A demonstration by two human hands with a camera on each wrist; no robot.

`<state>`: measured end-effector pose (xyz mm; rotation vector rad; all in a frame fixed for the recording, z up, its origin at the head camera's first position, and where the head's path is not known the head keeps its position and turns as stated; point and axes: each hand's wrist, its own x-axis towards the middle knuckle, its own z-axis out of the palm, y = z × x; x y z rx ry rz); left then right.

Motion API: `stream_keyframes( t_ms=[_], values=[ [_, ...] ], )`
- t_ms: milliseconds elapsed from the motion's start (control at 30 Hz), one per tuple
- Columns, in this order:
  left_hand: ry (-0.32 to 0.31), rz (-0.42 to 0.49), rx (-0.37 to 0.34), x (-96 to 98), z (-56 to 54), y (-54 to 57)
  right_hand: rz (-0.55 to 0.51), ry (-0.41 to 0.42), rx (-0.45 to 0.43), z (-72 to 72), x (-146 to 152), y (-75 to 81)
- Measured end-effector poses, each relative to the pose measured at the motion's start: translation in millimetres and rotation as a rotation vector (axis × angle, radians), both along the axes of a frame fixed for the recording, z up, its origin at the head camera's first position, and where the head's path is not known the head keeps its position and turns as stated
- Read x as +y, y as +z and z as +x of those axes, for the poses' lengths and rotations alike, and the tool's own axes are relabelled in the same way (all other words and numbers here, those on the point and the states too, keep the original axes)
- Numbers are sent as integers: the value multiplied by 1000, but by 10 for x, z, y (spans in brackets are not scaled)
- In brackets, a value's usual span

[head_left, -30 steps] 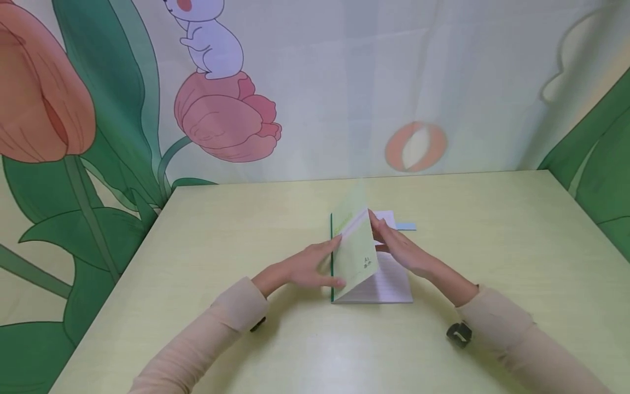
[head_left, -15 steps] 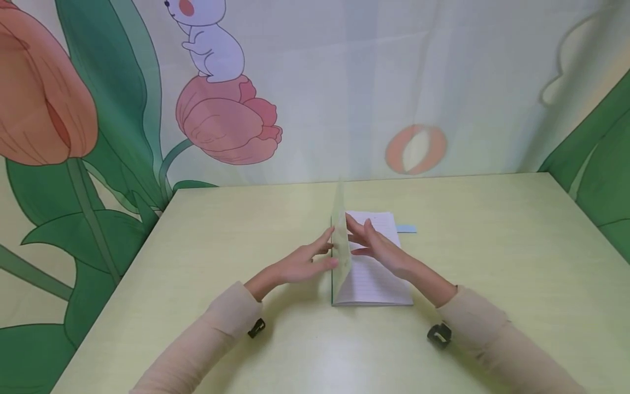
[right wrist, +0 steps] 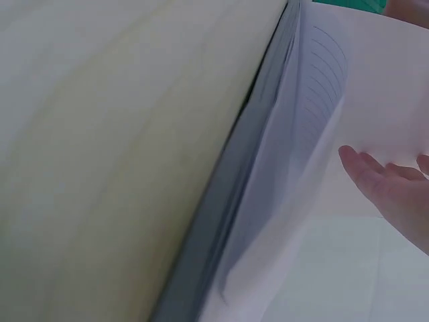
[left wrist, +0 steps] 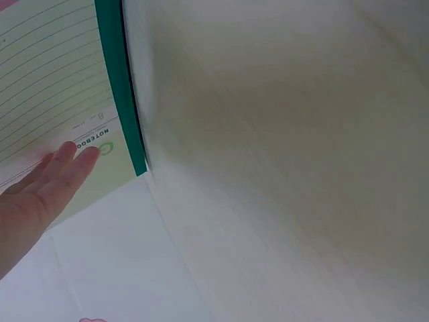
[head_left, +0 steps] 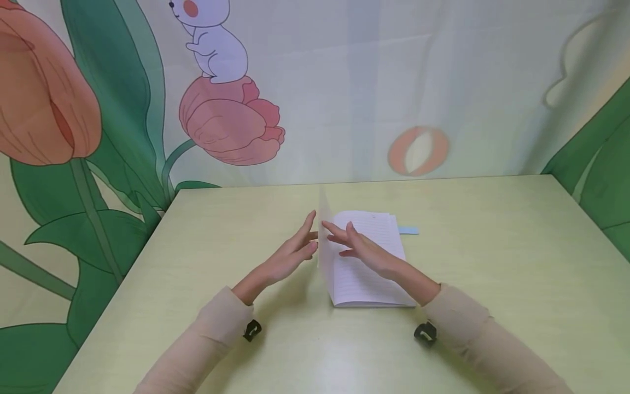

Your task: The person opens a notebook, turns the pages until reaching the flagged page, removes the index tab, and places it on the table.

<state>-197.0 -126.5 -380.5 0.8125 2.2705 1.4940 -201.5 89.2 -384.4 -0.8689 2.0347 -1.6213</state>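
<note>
A notebook (head_left: pixel 374 279) lies open on the table, its lined page facing up. Its pale green cover (head_left: pixel 325 268) stands nearly on edge, tipped slightly left. On the cover's outer side is my left hand (head_left: pixel 283 261), fingers extended with the tips at the surface. In the left wrist view, that hand's fingers lie by the printed word on the cover, near the green spine (left wrist: pixel 120 87). My right hand (head_left: pixel 374 256) reaches over the page, its loosely spread fingertips against the cover's white inner side (right wrist: pixel 385 80). A light blue tab (head_left: pixel 409 230) sticks out at the notebook's right.
The pale wooden table (head_left: pixel 236 219) extends around the notebook. Behind it hangs a curtain (head_left: pixel 334 93) printed with tulips and a white animal. Small black devices sit under both cuffs, such as the left device (head_left: pixel 252 330).
The cover has swung from leaning right over the page to upright and slightly left. My right hand moved left with it, uncovering more of the lined page; my left hand drew back left.
</note>
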Motion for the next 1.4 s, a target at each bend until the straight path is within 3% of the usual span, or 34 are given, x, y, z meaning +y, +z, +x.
stream_keyframes(
  t_ms=[100,267,500,667,900,1100,1200,1333,1400],
  values=[
    [28,43,29,-57,-10,7,11,15,1,0,-54,-6],
    [84,34,98,-167,0,45,20,38,5,-2,-122,-26],
    [74,23,170,-335,-4,42,55,5,26,0,-69,-15],
    [83,-30,228,-474,-12,11,159,-74,98,-10,119,-16],
    [81,-101,251,-640,9,-11,406,-139,320,-85,460,-104],
    [109,-159,244,-770,19,-58,626,-111,390,-145,669,-203],
    [123,-196,216,-797,101,54,695,-97,411,-150,708,-213],
    [132,-240,181,-889,95,26,779,-76,416,-143,721,-189],
    [130,-258,173,-961,34,-81,818,-62,420,-147,725,-193]
  ],
)
